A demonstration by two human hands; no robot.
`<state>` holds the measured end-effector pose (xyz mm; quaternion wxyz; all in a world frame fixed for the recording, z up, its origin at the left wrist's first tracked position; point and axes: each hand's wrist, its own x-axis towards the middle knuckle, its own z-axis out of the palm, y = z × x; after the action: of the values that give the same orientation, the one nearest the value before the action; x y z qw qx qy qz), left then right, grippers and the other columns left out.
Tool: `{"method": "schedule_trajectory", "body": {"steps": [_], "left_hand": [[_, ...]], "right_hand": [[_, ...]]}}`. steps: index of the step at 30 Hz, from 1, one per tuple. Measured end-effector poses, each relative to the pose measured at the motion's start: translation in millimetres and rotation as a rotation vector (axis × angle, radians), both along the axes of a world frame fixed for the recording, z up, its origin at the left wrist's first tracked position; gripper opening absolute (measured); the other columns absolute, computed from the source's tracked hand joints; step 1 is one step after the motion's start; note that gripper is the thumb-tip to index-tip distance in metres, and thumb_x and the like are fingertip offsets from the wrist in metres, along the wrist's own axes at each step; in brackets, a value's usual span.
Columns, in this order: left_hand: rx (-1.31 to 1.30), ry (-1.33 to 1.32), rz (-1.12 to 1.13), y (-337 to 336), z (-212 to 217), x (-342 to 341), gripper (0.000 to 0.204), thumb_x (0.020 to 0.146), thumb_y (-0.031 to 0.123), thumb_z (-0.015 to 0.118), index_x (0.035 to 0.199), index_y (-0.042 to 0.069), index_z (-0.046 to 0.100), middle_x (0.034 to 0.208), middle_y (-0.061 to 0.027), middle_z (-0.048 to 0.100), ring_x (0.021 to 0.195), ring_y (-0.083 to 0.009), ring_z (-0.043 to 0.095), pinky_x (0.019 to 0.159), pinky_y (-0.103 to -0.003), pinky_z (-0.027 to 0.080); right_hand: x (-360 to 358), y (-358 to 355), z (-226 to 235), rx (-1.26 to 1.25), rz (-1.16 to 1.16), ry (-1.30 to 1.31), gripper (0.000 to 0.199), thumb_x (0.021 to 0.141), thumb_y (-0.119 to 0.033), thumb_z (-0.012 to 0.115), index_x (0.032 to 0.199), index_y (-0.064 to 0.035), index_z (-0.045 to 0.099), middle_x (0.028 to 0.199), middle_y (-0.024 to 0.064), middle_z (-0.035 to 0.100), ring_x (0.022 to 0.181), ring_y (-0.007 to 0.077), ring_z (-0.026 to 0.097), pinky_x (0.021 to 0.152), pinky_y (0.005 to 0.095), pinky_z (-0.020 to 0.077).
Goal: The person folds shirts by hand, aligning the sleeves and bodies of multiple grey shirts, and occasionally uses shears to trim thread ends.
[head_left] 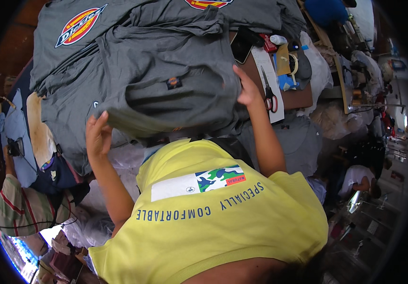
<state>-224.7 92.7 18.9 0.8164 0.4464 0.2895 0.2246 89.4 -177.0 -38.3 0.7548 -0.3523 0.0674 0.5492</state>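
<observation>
A grey T-shirt point(140, 64) is stretched between my two hands, its wide opening facing me and a small dark label showing inside. My left hand point(99, 135) pinches the near left part of the opening's edge between thumb and fingers. At the right side of the shirt, my right hand point(249, 89) grips the fabric, with some fingers hidden behind it. Under and beyond it lie more grey shirts, one with a large red and yellow oval print point(81, 26).
Right of the shirts, scissors point(271, 100) lie on a white strip near a phone point(241, 48) and a tape roll point(293, 64). A grey garment point(287, 144) sits by my right forearm. A person in a striped top point(17, 203) is at left, another in white point(355, 180) at far right.
</observation>
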Motion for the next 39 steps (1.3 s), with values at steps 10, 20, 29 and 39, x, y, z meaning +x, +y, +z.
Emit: {"method": "schedule_trajectory", "body": {"steps": [10,20,29,39], "left_hand": [[0.367,-0.406,-0.175,16,14,-118,0.036,0.074,0.023,0.060,0.096,-0.005,0.052,0.080,-0.0073,0.058,0.066,-0.0155,0.054,0.056,-0.026,0.041],[-0.310,-0.042,-0.206,148,-69,95,0.023,0.085,0.016,0.052,0.099,-0.002,0.055,0.101,-0.0116,0.059,0.093,-0.0194,0.057,0.083,-0.033,0.046],[-0.393,-0.047,-0.289,117,-67,92,0.033,0.085,0.024,0.054,0.107,0.000,0.053,0.102,-0.0155,0.059,0.094,-0.0228,0.058,0.083,-0.035,0.047],[-0.510,-0.075,-0.255,169,-113,131,0.046,0.085,0.035,0.052,0.109,-0.004,0.049,0.105,-0.0205,0.056,0.098,-0.0267,0.056,0.084,-0.039,0.047]], "right_hand": [[-12,-141,96,0.423,-0.146,-0.546,0.034,0.083,-0.026,0.055,0.105,0.0006,0.051,0.106,0.0128,0.055,0.096,0.0300,0.055,0.078,0.0493,0.0473],[123,36,-25,0.008,-0.094,-0.200,0.025,0.085,-0.023,0.055,0.098,-0.0018,0.056,0.094,0.0112,0.062,0.091,0.0211,0.059,0.086,0.0349,0.0437],[137,30,-75,0.189,0.313,0.022,0.058,0.082,-0.049,0.047,0.111,0.0012,0.050,0.108,0.0130,0.057,0.098,0.0228,0.056,0.086,0.0341,0.0432],[147,77,-52,-0.012,0.032,-0.070,0.060,0.082,-0.049,0.047,0.117,0.0000,0.045,0.119,0.0152,0.049,0.112,0.0277,0.045,0.096,0.0440,0.0336]]}}
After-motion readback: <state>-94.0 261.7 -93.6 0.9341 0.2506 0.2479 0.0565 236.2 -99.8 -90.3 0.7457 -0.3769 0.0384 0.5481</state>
